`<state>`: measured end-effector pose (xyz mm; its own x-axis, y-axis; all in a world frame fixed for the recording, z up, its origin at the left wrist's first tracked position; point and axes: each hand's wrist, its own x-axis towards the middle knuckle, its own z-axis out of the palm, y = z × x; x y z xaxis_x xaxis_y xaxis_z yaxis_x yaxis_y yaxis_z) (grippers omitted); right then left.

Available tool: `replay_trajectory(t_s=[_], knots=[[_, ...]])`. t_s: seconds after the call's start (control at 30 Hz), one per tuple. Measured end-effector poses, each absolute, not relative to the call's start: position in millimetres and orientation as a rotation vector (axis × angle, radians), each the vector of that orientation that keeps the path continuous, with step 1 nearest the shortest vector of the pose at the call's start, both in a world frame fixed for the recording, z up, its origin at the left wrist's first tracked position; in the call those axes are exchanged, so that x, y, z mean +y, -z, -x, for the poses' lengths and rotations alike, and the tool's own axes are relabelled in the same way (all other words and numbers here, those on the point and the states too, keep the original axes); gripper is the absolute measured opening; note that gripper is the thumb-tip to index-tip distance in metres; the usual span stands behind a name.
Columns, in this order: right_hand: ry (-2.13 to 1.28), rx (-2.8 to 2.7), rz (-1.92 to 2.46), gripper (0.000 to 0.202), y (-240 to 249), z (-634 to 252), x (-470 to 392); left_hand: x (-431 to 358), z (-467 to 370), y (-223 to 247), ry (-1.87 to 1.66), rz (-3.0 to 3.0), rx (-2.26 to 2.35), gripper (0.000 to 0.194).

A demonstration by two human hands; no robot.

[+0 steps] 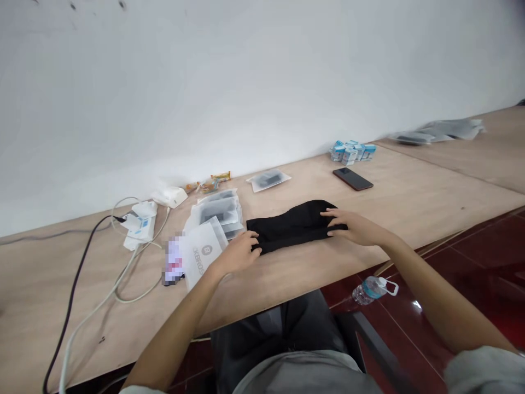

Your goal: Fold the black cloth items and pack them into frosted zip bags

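Note:
A long, dark piece of black fabric (293, 225), sleeve-like in shape, lies flat across the wooden table in front of me; its exact kind is unclear. At its left end rest the fingertips of my left hand (240, 253), slightly bent and apart. My right hand (353, 225) touches the right end with its fingers spread over the cloth. Left of the fabric, a white printed plastic bag (203, 251) lies partly behind my left forearm. Behind that bag is a stack of frosted bags (217, 210) with dark contents.
Another frosted bag (268, 179) lies near the wall. A phone (353, 179) and small blue-white boxes (353, 152) are at the back right. Cables (118, 282) cross the table's left side beside a white adapter (170, 197). A water bottle (369, 290) stands below the front edge.

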<state>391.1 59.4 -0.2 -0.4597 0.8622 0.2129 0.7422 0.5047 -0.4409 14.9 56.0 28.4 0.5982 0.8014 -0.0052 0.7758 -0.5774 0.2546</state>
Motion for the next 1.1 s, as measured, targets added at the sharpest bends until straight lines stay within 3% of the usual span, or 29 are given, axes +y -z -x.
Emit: replay_trajectory(t_s=[0.3, 0.53, 0.73, 0.9, 1.1], knots=[[-0.216, -2.071, 1.467, 0.03, -13, -382, 119, 105, -13, -32, -0.397, -2.298, 1.635, 0.029], [0.004, -1.986, 1.655, 0.034, 19, -362, 164, 122, -38, -23, -0.277, -2.564, 2.086, 0.028], [0.257, -2.009, 1.558, 0.032, 30, -338, 144, 121, -46, -11, -0.085, -2.797, 1.961, 0.029], [0.071, -2.306, 1.388, 0.034, 32, -327, 125, 119, -50, -14, 0.041, -2.793, 1.875, 0.031], [-0.028, -2.311, 1.495, 0.028, 48, -357, 134, 110, -59, -23, 0.111, -2.569, 1.761, 0.041]])
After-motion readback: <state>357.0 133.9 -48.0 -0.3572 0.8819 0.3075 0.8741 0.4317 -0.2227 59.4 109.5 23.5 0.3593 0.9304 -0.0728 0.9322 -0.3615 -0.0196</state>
